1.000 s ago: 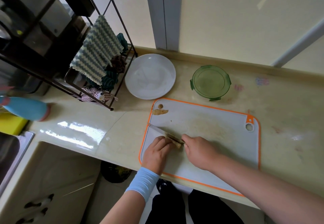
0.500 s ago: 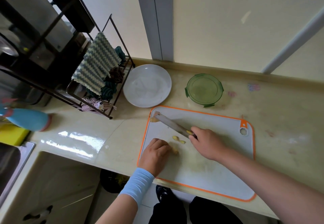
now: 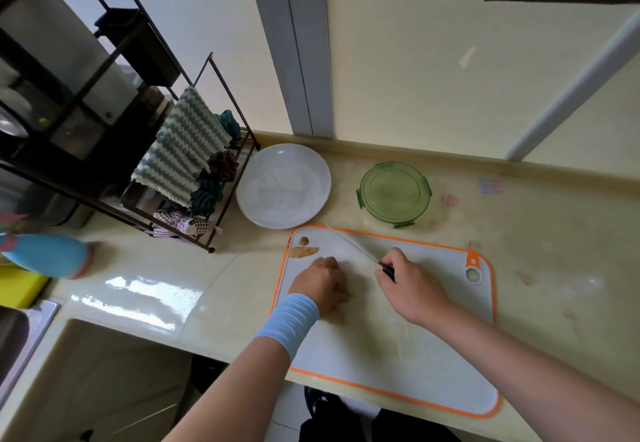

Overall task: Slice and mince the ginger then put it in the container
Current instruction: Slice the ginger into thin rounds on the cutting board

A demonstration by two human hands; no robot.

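A white cutting board (image 3: pixel 415 355) with an orange rim lies at the counter's front edge. My left hand (image 3: pixel 322 282), with a blue wristband, rests knuckles-up on the board, fingers curled over the ginger (image 3: pixel 347 295); only a tan bit of it peeks out at the right. My right hand (image 3: pixel 412 286) grips the knife (image 3: pixel 349 242) by its dark handle, the blade pointing up-left toward the board's far corner, away from the ginger. Ginger scraps (image 3: pixel 304 250) lie in the board's far left corner. The green round container (image 3: pixel 394 194) stands behind the board.
A white plate (image 3: pixel 284 185) sits left of the container. A black wire rack (image 3: pixel 180 178) with cloths stands at the far left. A blue bottle (image 3: pixel 45 254) lies on the counter beside a yellow sponge (image 3: pixel 17 286), above the sink (image 3: pixel 20 334).
My right hand has lifted the knife off the ginger and swung the blade toward the far left corner. My left hand stayed on the ginger. The view has tilted upward.
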